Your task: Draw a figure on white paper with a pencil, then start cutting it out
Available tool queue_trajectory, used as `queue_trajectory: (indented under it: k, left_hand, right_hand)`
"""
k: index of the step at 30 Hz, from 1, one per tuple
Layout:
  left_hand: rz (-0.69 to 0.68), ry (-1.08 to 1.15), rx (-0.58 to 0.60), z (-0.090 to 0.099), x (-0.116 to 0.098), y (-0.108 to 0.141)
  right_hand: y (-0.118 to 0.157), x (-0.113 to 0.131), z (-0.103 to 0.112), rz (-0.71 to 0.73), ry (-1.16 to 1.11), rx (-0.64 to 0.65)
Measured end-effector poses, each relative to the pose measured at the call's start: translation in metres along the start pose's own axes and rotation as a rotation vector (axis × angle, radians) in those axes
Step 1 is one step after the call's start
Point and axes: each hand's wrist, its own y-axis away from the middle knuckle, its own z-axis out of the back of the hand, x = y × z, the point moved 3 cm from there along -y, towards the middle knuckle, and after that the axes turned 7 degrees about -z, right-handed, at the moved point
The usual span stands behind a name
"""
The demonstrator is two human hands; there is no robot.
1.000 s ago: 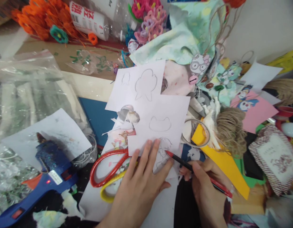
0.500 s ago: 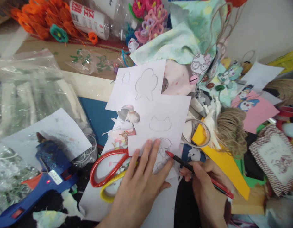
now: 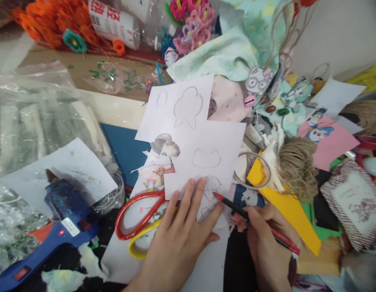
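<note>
A white paper sheet [image 3: 182, 142] with cut-out edges and several pencil outlines lies in the middle. My left hand [image 3: 182, 231] rests flat on its lower part, fingers spread, holding nothing. My right hand [image 3: 267, 239] grips a red and black pen [image 3: 236, 209], its red tip at the small figure drawing [image 3: 210, 190] near the sheet's lower right edge. Red and yellow scissor handles [image 3: 124, 219] show just left of my left hand; the blades are hidden. Beneath is another white sheet [image 3: 121, 259].
On the left are a blue glue gun [image 3: 66, 211] with a lit red light and a plastic bag [image 3: 38, 117]. A tape roll [image 3: 269, 174], yellow paper [image 3: 291, 211] and twine [image 3: 299, 166] lie right. Bottles [image 3: 115, 24] and orange flowers [image 3: 48, 24] stand behind.
</note>
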Motion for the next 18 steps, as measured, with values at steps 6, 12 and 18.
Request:
queue_trajectory:
  k: [6, 12, 18]
  left_hand:
    - [0.000, 0.008, -0.008, 0.0010, 0.0000, 0.0002]
    - [0.002, 0.021, 0.006, -0.0005, -0.0008, 0.0012]
    - [0.002, 0.020, -0.004, -0.0003, -0.0001, 0.0015]
  right_hand:
    - [0.0001, 0.0011, 0.0000, -0.005, 0.008, -0.010]
    - [0.0004, 0.0011, -0.0010, 0.003, -0.009, 0.005]
    - [-0.0008, 0.0026, -0.0030, 0.004, -0.005, -0.020]
